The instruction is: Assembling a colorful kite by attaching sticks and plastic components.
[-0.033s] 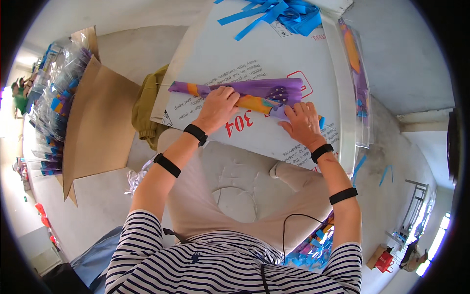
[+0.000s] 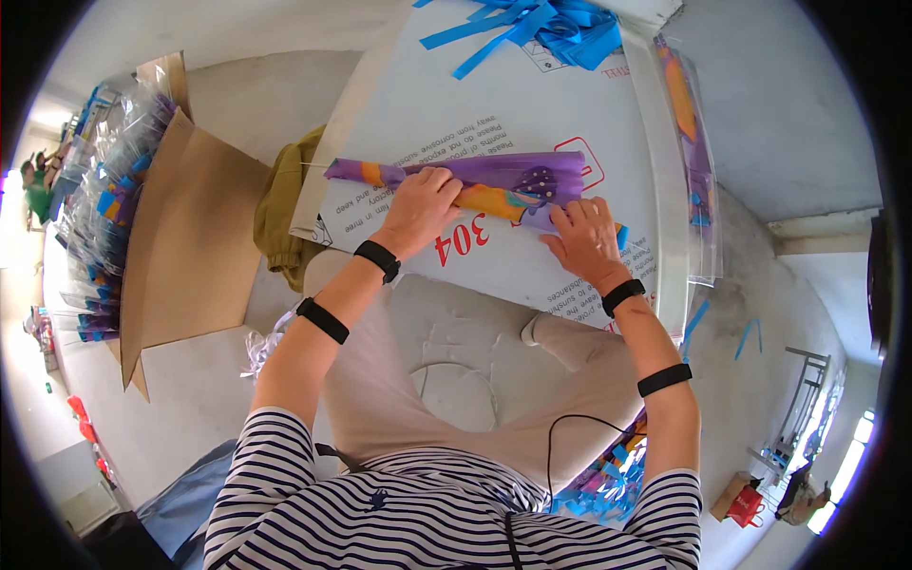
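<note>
Hardly any mvmt – L hand point(image 2: 423, 206) & R hand point(image 2: 586, 239) on purple fabric point(image 2: 494, 169).

The head view looks steeply down from the wearer's own head, the left of two side-by-side fisheyes, upright and unmirrored. The striped shirt point(image 2: 408, 499) fills the lower edge, close by; the left hand point(image 2: 425, 201) and right hand point(image 2: 586, 237) appear farther forward, over the white worktop point(image 2: 418, 100). Its wide field bends straight edges toward a dark, rounded rim.
</note>
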Action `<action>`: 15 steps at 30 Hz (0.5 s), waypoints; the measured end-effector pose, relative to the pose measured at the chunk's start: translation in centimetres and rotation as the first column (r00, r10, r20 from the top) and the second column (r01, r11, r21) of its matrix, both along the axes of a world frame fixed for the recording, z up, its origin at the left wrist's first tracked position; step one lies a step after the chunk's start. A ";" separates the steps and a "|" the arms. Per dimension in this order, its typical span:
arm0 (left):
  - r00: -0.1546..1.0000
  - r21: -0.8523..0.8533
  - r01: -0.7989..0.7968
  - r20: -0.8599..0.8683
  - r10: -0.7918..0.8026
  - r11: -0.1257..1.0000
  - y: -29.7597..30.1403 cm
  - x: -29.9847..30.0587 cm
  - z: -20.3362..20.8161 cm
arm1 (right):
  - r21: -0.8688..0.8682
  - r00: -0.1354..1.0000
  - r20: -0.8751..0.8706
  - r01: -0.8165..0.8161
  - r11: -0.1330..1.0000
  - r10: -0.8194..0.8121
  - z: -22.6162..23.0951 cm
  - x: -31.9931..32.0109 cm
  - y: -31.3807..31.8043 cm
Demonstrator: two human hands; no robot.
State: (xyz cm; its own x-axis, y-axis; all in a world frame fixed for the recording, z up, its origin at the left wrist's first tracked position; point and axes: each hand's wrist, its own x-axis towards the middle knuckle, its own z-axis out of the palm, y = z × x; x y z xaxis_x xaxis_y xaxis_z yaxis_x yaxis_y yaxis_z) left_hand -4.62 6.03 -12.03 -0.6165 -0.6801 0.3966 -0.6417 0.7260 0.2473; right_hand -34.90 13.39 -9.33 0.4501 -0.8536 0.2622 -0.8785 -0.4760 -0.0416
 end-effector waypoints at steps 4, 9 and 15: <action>1.000 0.061 -0.010 0.028 0.008 0.998 -0.2 0.0 0.2 | -0.114 0.992 -0.126 -0.043 0.993 0.029 -1.3 -0.6 0.0; 0.999 0.046 -0.009 0.031 0.008 0.999 -1.0 0.2 0.1 | -0.048 0.998 -0.002 0.064 0.997 -0.064 -1.0 -1.4 -1.1; 0.991 0.181 -0.099 0.111 0.079 0.979 -3.1 -0.4 0.5 | 0.294 0.941 0.123 0.268 0.918 -0.314 -0.4 -3.7 -4.0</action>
State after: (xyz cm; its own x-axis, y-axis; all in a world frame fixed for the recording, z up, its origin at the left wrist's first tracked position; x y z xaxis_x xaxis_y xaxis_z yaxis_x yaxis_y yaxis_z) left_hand -5.02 2.90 -11.50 -0.5810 -0.7899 0.1965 -0.7306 0.6125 0.3019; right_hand -38.56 9.42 -9.73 0.1414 -0.9885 0.0529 -0.9460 -0.1507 -0.2870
